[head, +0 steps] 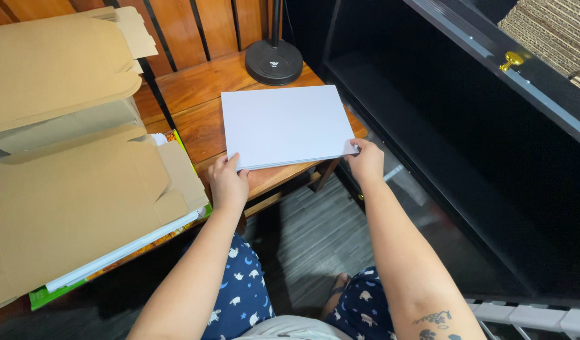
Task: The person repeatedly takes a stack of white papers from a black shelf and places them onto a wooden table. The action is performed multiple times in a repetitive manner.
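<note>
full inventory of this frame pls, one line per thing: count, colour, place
paper stack: 1, white, flat on the wooden table, near edge overhanging slightly
wooden table: 1, reddish brown, centre top
stand base: 1, black, round, on the table's far end
flat cardboard boxes: several, tan, unfolded, piled at left
green-edged board: 1, green, under the cardboard pile
cabinet: 1, black, open, right
knob: 1, gold, on the cabinet's upper edge
corrugated cardboard: 1 piece, tan, top right
floor: grey planks, below the table
left hand: 1, gripping the stack's near left corner
right hand: 1, gripping the stack's near right corner
</note>
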